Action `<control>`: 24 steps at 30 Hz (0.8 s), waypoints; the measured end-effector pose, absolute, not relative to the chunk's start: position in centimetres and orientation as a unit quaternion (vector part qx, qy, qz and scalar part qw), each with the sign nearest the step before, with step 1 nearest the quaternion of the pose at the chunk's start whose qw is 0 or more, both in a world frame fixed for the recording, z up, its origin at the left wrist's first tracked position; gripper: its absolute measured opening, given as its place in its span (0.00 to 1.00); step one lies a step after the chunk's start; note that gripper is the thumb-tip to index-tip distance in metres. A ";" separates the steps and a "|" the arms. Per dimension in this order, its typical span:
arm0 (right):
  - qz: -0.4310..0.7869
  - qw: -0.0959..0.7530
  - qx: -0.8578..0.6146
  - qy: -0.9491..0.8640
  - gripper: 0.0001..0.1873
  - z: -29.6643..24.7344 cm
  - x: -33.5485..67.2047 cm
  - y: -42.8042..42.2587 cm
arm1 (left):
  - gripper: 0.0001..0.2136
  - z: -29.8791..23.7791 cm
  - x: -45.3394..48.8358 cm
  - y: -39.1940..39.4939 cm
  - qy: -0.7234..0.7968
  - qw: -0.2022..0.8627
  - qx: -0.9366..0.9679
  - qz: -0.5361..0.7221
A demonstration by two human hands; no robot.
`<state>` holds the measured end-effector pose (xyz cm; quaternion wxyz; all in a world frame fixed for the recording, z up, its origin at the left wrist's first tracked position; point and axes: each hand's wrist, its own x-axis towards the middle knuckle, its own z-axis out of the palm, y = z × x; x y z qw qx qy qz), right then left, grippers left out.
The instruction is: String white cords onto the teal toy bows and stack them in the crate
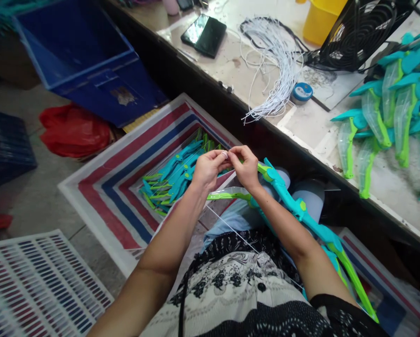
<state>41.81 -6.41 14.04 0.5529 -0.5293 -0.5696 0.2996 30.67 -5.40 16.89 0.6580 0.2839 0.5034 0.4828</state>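
My left hand (pixel 209 169) and my right hand (pixel 245 169) meet fingertip to fingertip above my lap, both closed in a pinch. A small bit of white string (pixel 224 153) shows at the left fingers; how it is looped or tied is too small to tell. A teal and green toy bow (pixel 301 210) lies slantwise across my lap under my right forearm, its upper end reaching behind the right hand. Just below the hands a green limb with a clear plastic cover (pixel 231 194) sticks out. From near it a taut white string (pixel 231 226) runs down over my shirt.
A striped crate (pixel 104 187) on my left holds several teal and green toy bows (pixel 178 173). On the table lie a bundle of white strings (pixel 276 70), a phone (pixel 204 35), a small blue tin (pixel 302 91), a fan (pixel 360 35) and more bow parts (pixel 402 112). A blue bin (pixel 90 70) stands behind.
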 end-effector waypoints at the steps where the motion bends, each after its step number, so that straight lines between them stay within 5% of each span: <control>1: 0.293 0.551 -0.532 -0.572 0.06 13.9 41.8 -6.4 | 0.12 16.9 30.8 -5.4 0.508 0.653 0.282 0.486; 11: 0.182 0.455 -0.533 -0.689 0.12 13.5 42.4 -7.0 | 0.10 15.9 33.4 -5.0 0.557 0.581 0.169 0.569; 18: 0.172 0.361 -0.543 -0.739 0.12 13.7 43.9 -5.7 | 0.06 15.3 33.2 -5.4 0.557 0.571 0.269 0.540; 24: 0.189 0.430 -0.504 -0.724 0.11 13.0 45.2 -5.4 | 0.08 15.9 31.7 -5.8 0.495 0.618 0.383 0.475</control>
